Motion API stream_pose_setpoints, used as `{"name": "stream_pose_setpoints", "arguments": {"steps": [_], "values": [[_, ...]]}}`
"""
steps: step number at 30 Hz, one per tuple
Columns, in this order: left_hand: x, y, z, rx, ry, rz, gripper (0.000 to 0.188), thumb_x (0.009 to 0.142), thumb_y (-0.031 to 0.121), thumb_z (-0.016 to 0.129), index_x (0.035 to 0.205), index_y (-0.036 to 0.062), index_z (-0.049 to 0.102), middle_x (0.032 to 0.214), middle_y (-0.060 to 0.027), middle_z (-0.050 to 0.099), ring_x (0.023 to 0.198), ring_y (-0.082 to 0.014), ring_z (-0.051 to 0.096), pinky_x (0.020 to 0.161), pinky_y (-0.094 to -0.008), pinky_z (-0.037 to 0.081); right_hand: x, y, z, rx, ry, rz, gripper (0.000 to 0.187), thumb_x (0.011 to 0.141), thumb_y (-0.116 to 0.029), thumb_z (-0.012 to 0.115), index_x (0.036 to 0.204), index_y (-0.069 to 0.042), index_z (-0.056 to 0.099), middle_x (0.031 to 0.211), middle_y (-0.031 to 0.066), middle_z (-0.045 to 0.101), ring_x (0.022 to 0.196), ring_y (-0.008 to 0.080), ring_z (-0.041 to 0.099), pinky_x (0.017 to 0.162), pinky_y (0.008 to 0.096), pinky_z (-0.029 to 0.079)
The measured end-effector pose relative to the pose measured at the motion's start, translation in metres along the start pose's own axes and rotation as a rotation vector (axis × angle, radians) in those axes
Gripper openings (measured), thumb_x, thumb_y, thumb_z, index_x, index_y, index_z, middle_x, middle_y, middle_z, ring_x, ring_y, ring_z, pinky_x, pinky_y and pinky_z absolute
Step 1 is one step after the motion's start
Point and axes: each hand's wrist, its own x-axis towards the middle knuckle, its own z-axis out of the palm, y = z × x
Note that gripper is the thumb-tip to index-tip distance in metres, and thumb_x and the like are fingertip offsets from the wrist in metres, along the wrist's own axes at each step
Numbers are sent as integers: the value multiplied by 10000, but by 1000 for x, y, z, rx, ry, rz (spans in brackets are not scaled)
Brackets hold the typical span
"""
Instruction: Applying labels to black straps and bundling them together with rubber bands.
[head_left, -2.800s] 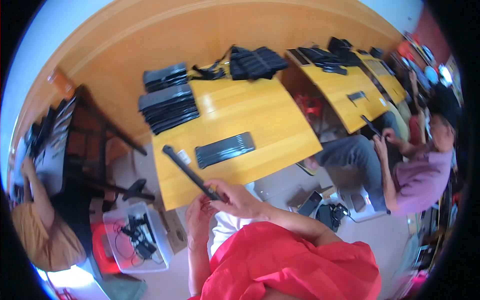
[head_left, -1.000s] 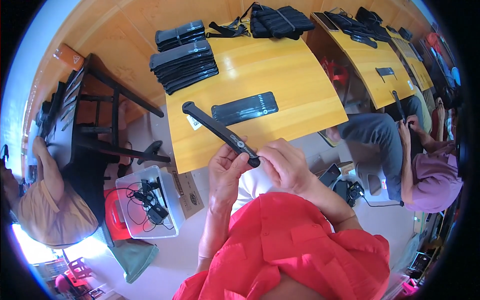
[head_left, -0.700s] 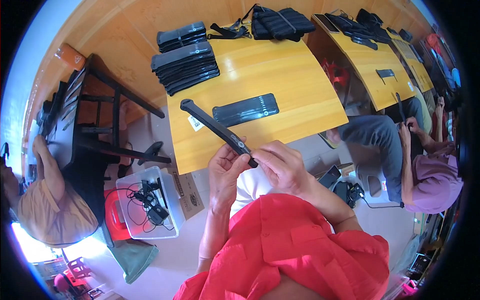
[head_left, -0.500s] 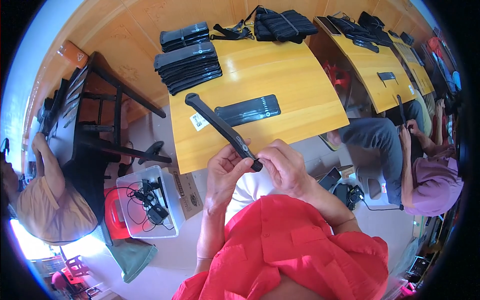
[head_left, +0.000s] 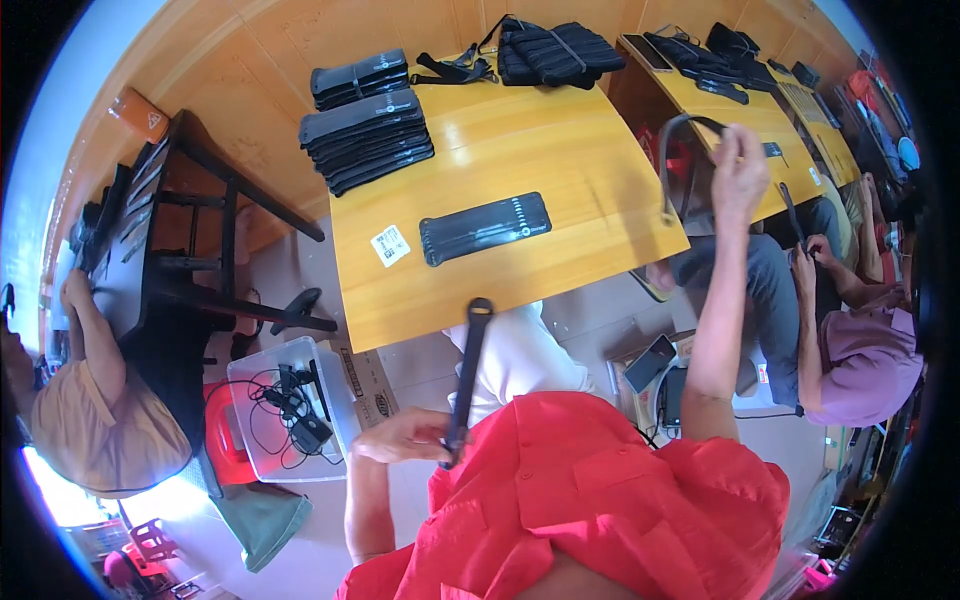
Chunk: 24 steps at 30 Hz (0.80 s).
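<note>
My left hand [head_left: 405,437], low at the left of my red shirt, is closed round the lower end of a narrow black strap [head_left: 468,375]. This strap stands up from the fingers, and its rounded end with a hole is in front of the table's near edge. Raised far to the right, past the table's corner, my right hand [head_left: 740,178] pinches a second black length of strap [head_left: 672,160], which bends over and hangs in a loop. Whether the two lengths are joined I cannot tell. On the table lie a flat black sleeve [head_left: 487,228] and a white label [head_left: 390,246].
Stacks of black sleeves [head_left: 365,142] and a folded black bundle [head_left: 558,55] stand on the yellow table [head_left: 500,140]. A clear bin of cables [head_left: 345,400] is on the floor at left. Co-workers sit at both sides, one in purple [head_left: 865,355] at a neighbouring table.
Both hands were together in front of me with the strap reaching over the table. They have parted: the left moved down and left, the right far up and right with a looped length.
</note>
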Motion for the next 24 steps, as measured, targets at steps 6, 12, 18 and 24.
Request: {"name": "stream_pose_setpoints", "arguments": {"steps": [6,12,18,24], "values": [[-19,-19,-30,-189,690,189,272,854,27,551,1112,-58,543,941,-117,635,857,-220,643,754,-319,533,-18,-16,-35,185,-147,56,156,904,-80,531,1010,5,607,772,68,631,670,86,608,600,225,504],[23,-11,-74,-182,1017,303,234,851,22,529,1078,-12,575,870,-58,643,774,-142,630,707,-255,513,-37,-31,-58,666,-367,354,137,869,-72,579,972,8,619,799,41,609,709,97,602,620,239,531],[58,-29,-96,-93,1211,380,255,816,-38,567,1071,-29,559,806,-38,633,670,-99,615,600,-216,528,-46,-36,-64,699,-460,353,157,823,-43,628,973,0,618,795,12,591,675,69,562,605,212,513],[54,-40,-105,447,1559,115,403,691,66,731,1051,-26,574,642,-55,606,587,-121,586,548,-281,483,-54,-49,-58,644,-586,437,232,798,7,638,1029,6,621,758,46,623,609,63,567,486,182,452]]}}
